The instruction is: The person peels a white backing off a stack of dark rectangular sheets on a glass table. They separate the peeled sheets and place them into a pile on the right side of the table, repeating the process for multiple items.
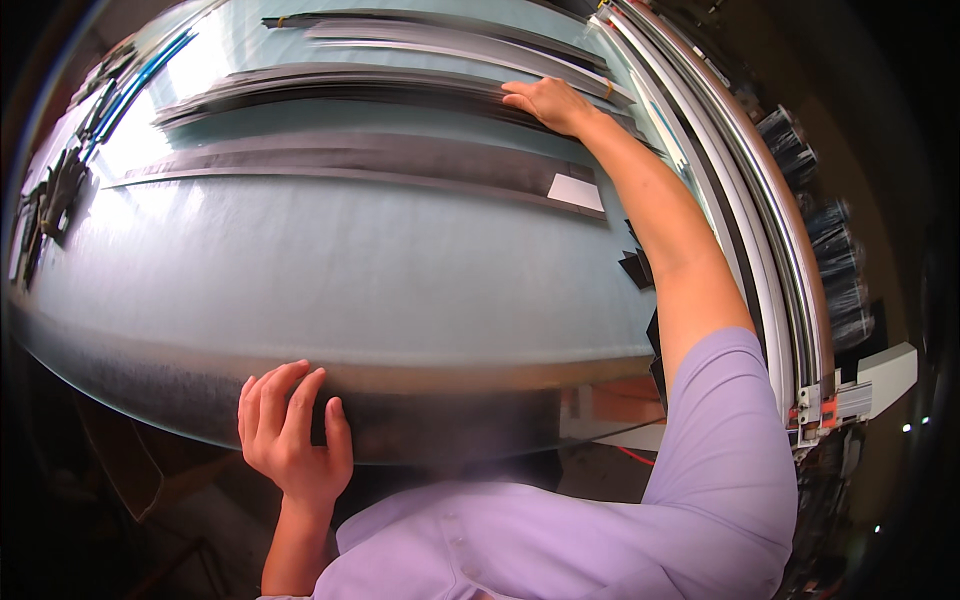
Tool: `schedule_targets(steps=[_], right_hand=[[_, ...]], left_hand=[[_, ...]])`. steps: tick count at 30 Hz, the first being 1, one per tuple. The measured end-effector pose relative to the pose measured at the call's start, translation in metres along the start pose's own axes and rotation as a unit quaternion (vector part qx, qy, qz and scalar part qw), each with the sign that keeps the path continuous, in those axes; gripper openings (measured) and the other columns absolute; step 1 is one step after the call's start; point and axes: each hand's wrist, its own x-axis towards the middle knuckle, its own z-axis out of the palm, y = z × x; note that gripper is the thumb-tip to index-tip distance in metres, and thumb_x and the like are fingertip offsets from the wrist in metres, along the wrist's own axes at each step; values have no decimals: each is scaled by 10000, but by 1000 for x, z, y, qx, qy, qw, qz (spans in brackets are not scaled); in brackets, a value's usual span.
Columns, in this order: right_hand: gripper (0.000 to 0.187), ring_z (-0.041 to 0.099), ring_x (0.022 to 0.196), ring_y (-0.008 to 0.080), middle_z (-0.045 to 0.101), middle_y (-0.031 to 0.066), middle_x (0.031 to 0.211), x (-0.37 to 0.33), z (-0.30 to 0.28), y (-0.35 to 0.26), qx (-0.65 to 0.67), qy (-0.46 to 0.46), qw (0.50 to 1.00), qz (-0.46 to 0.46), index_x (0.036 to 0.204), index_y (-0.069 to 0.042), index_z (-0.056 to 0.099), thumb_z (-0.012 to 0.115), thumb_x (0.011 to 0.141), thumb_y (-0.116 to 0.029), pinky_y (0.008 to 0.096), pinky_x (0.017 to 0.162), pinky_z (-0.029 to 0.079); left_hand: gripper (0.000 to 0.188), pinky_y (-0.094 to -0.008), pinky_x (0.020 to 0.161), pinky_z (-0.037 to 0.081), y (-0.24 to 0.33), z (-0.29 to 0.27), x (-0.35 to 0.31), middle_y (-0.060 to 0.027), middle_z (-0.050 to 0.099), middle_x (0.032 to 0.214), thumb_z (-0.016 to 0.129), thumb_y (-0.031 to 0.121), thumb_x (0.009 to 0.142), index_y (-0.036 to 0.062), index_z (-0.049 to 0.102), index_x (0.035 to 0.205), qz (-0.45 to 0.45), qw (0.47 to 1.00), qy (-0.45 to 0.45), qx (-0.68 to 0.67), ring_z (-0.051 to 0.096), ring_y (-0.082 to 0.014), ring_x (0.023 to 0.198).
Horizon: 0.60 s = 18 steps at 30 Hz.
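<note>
My left hand (293,425) is at the near edge of the glass-topped table (360,260), its fingers spread and curved, holding nothing. Stretched far across the table, my right hand (550,103) lies at the right part of a stack of long dark flat strips (340,85). Its fingers reach out leftward over the strips, thumb and forefinger slightly apart. I see no strip lifted in it. Closer to me lies a separate dark strip (370,160), with a white paper rectangle (575,191) on its right end.
Behind the stack lie more long strips (440,40), grey and black. A metal rail (745,190) runs along the right side, with small black pieces (636,268) beside it. Dark gloves (62,190) and blue-handled tools (130,95) lie at the left edge.
</note>
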Motion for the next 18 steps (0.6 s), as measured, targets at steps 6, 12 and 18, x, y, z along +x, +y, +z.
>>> schedule_targets(steps=[6, 12, 18], right_hand=[[441, 685, 1019, 470, 732, 267, 1003, 6, -12, -15, -65, -2, 998, 1, 1367, -120, 597, 606, 1038, -414, 554, 882, 550], [352, 691, 1079, 427, 756, 199, 1051, 12, -8, 5, 12, 20, 999, -30, 1236, -91, 721, 639, 939, -262, 507, 949, 551], [477, 678, 1115, 402, 740, 187, 1002, 10, -1, 0, 96, 24, 995, 23, 1221, -97, 745, 586, 982, -478, 454, 1026, 521]], left_hand=[[231, -516, 1039, 481, -1, -1, 0, -141, 728, 1094, 658, 162, 872, 2, 745, 1016, -6, 1000, -6, -7, 680, -359, 1028], [232, -502, 1015, 487, -1, 0, -1, -130, 734, 1085, 659, 174, 863, 13, 750, 1002, -1, 1000, 2, -6, 686, -345, 1018], [232, -475, 977, 496, -3, 2, -1, -106, 743, 1070, 664, 199, 845, 32, 760, 975, 5, 1000, 13, 8, 697, -316, 992]])
